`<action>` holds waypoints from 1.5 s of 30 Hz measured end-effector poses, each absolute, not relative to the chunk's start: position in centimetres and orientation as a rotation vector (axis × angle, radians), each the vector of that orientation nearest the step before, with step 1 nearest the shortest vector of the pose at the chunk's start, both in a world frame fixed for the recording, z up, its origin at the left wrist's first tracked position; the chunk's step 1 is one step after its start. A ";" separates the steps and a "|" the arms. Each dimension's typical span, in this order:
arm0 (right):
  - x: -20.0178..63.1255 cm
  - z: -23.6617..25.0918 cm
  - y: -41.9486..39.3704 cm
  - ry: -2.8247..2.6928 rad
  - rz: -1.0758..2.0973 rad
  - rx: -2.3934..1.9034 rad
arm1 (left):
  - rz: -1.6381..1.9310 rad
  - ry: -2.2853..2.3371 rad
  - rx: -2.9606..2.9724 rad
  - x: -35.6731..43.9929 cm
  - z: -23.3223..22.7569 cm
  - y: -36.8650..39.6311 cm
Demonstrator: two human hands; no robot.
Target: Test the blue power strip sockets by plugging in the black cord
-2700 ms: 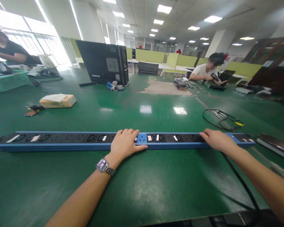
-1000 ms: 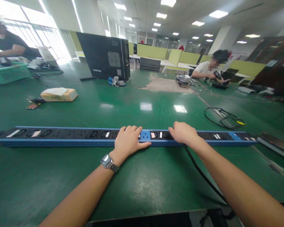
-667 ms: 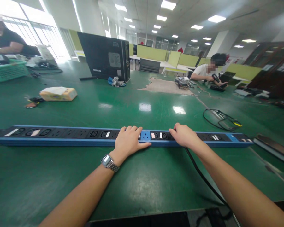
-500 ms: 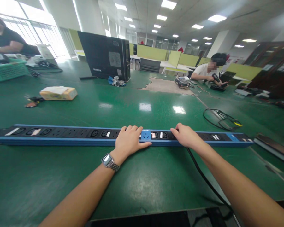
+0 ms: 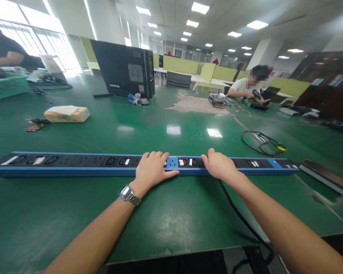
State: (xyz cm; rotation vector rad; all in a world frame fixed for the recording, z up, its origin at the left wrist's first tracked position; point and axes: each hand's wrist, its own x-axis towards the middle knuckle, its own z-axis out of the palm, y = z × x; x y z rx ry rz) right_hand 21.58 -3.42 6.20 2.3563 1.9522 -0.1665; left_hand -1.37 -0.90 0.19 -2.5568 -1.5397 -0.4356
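Note:
A long blue power strip (image 5: 74, 164) with black sockets lies across the green table (image 5: 171, 213) in front of me. My left hand (image 5: 152, 170), with a watch (image 5: 127, 194) on the wrist, lies over the strip just left of a blue socket (image 5: 171, 162), thumb along the front edge. My right hand (image 5: 218, 165) sits on the strip just right of that socket, fingers curled over a plug I cannot see. A black cable (image 5: 240, 217) runs from under this hand toward me and off the table's near edge.
A tissue box (image 5: 66, 113) lies at the far left, a black computer tower (image 5: 122, 70) behind it, and a coiled cable (image 5: 261, 142) at the right. A flat dark bar (image 5: 326, 176) lies past the strip's right end. Two other people (image 5: 247, 85) sit at far tables.
My right hand has slid, with the black cable, from the strip's right end to just right of the blue socket. My left hand has stayed in place.

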 end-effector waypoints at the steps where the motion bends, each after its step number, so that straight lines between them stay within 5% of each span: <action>1: 21.6 6.3 -3.3 1.959 -0.153 2.344 | -0.433 -1.543 -2.555 -1.4 0.2 -0.9; 26: 23.2 8.2 0.5 1.966 -0.458 1.967 | -0.443 -1.523 -2.562 -1.6 0.0 -0.7; 45: 21.5 7.9 0.4 1.885 -0.182 2.042 | -0.466 -1.515 -2.570 -1.7 -0.1 -0.8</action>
